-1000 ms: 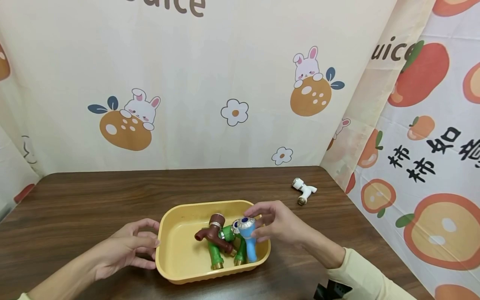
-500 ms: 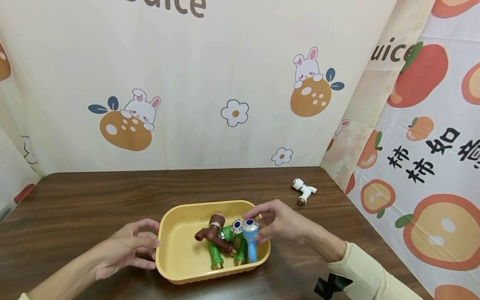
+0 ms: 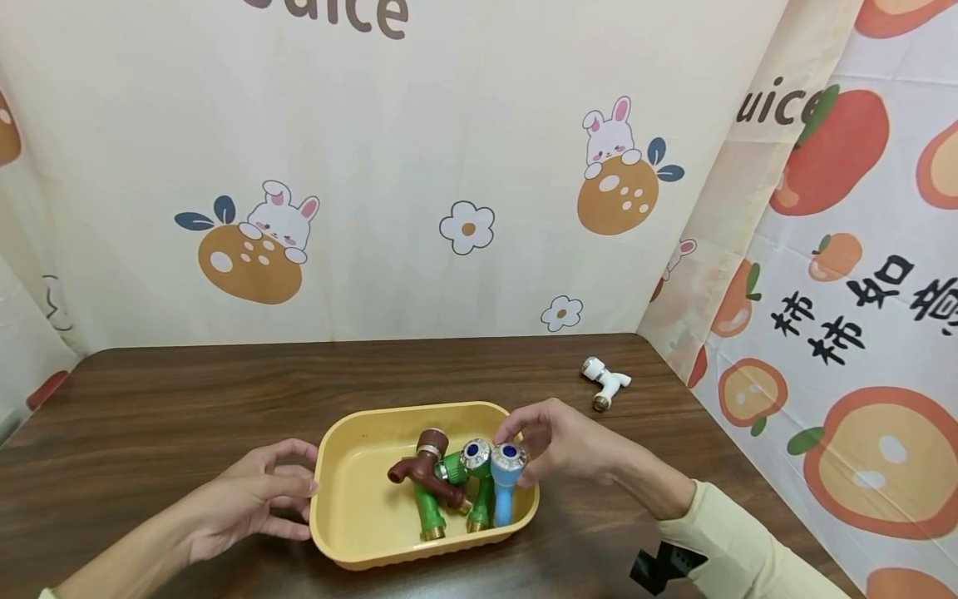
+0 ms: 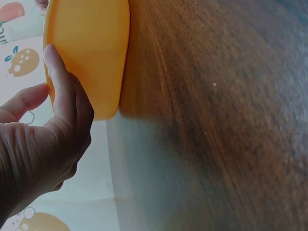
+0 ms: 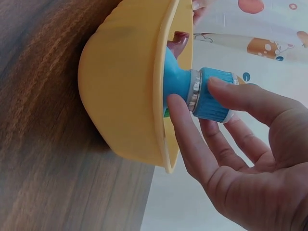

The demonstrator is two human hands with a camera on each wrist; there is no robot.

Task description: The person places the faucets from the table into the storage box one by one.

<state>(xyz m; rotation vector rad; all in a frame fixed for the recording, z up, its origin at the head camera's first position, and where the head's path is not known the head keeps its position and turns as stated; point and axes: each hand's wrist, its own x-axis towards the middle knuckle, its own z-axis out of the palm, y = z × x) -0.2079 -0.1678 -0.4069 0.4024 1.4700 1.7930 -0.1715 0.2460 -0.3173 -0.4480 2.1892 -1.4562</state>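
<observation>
A yellow plastic tray (image 3: 359, 516) stands on the table with several faucets inside. My right hand (image 3: 572, 445) holds the blue faucet (image 3: 505, 491) at the tray's right end, thumb and fingers around its ribbed blue knob (image 5: 214, 101) and body. The faucet's lower part is hidden behind the tray wall in the right wrist view. Beside it lie green faucets (image 3: 431, 514) with brass ends, partly covered by a dark brown faucet (image 3: 425, 476). My left hand (image 3: 243, 503) touches the tray's left end, its fingertips (image 4: 53, 55) against the rim and outer wall.
A white faucet (image 3: 608, 383) lies on the dark wood table (image 3: 224, 383) at the back right. Behind the table hangs a printed cloth (image 3: 389, 283), with another printed cloth (image 3: 861, 457) along the right side.
The blue faucet has shifted slightly right and its round top now turns more toward the head camera. My right hand has moved a little with it. The left hand and tray stay put.
</observation>
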